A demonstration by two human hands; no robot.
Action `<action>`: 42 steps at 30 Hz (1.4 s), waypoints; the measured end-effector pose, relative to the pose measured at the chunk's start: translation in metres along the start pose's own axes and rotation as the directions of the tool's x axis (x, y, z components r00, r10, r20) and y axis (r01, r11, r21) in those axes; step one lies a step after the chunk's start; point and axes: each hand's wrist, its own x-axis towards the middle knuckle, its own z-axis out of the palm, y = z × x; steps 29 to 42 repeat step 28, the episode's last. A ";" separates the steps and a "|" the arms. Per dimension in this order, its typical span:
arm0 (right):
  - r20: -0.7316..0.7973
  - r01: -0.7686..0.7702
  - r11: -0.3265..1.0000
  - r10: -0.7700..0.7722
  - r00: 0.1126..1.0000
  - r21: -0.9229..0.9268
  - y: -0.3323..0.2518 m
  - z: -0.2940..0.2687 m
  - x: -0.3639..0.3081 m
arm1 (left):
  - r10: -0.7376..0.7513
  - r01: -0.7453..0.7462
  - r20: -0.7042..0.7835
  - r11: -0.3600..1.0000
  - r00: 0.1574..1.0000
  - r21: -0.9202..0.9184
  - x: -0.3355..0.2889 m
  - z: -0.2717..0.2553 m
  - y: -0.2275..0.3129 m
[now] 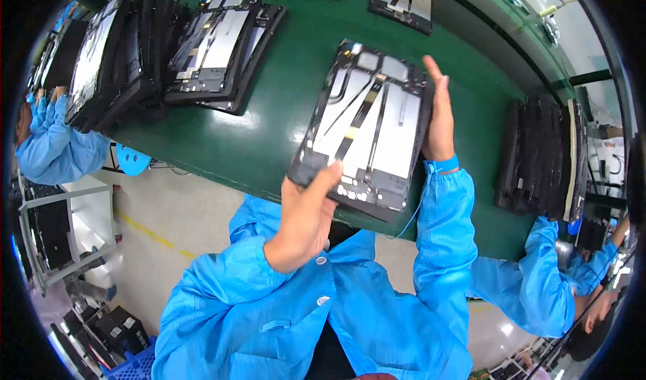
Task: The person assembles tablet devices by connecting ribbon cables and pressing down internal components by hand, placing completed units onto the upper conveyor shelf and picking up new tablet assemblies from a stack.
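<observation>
An opened tablet (pixel 367 127), with silvery battery panels, black ribbon cables and a black frame, is held tilted above the green table's near edge. My left hand (pixel 308 212) grips its lower left corner, thumb on the inner face and the other fingers underneath. Along the tablet's right edge, my right hand (pixel 439 117) lies with its fingers stretched out and the palm side against the frame; its thumb is hidden. A blue wrist strap (pixel 442 165) with a thin cord circles my right wrist.
Stacks of similar opened tablets (pixel 212 47) stand at the table's left, with more (pixel 404 2) along the far edge. Upright black panels (pixel 538 154) line the right side. Blue-sleeved people work at left (pixel 57 151) and right (pixel 538 286). A blue stool (pixel 132 159) is below left.
</observation>
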 end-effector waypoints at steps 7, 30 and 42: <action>0.018 0.080 0.818 -0.086 0.996 -0.570 0.044 0.005 0.005 | -0.661 0.577 0.066 0.695 0.748 0.429 -0.015 -0.101 0.043; 0.454 0.501 0.328 -0.211 0.865 -0.801 0.042 0.060 0.012 | -0.684 -0.271 0.453 0.363 0.573 0.891 0.218 -0.067 0.135; 0.454 0.501 0.328 -0.211 0.865 -0.801 0.042 0.060 0.012 | -0.684 -0.271 0.453 0.363 0.573 0.891 0.218 -0.067 0.135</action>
